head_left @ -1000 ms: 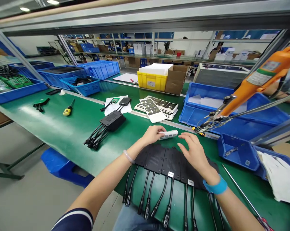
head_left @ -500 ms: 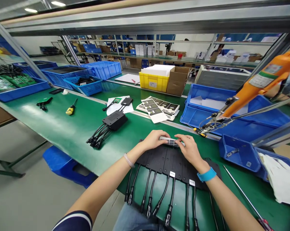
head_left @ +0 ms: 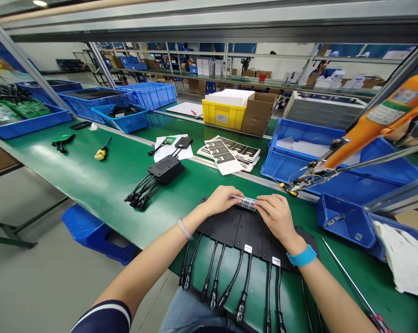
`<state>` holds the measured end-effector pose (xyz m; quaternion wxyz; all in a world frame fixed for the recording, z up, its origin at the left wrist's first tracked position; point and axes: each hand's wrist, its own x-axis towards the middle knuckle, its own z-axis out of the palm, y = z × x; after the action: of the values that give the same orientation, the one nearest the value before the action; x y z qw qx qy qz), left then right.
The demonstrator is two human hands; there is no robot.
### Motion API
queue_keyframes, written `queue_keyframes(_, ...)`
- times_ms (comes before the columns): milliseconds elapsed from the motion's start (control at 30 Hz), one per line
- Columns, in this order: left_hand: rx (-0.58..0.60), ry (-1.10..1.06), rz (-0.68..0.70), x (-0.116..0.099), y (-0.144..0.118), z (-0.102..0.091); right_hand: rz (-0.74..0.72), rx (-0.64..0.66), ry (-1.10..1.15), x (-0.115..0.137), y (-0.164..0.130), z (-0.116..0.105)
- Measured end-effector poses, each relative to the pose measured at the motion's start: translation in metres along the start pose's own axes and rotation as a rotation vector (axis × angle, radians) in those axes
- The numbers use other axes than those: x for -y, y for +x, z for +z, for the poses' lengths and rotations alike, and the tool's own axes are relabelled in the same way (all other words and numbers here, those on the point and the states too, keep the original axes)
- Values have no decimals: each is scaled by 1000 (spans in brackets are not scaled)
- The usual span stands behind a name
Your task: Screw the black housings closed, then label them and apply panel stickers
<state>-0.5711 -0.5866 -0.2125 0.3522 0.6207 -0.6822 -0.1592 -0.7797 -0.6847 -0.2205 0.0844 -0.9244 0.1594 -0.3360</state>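
Between my two hands is a rolled sheet of small white labels (head_left: 248, 203), raised over a row of flat black boxes. My left hand (head_left: 226, 200) pinches its left end, and my right hand (head_left: 274, 215) grips the right end with fingertips. Below them the black boxes (head_left: 249, 233) lie side by side, each with black cables (head_left: 242, 305) running toward me. Two of the boxes carry a small white label (head_left: 276, 261) near the cable edge. My right forearm covers part of the boxes on the right.
On the left lie a stack of black boxes with cables (head_left: 165, 169) and a yellow screwdriver (head_left: 102, 151). Printed sheets (head_left: 224, 157) lie beyond my hands. An orange power screwdriver (head_left: 378, 111) hangs at right over blue bins (head_left: 292, 169). A long screwdriver (head_left: 349, 277) lies nearer.
The label sheet has turned slightly between my fingers, its printed face showing differently. My right hand has shifted a little along it. The view has tilted slightly.
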Motion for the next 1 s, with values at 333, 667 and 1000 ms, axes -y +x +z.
queue_keyframes(333, -12, -37, 12, -2, 0, 4, 80, -37, 54, 6, 5, 12)
queue_keyframes(667, -52, -17, 40, 2, 0, 7, 90, -109, 51, 2, 0, 18)
queue_keyframes(1000, -112, 169, 65, 4, 3, 12, 110, -39, 142, 21, 8, 9)
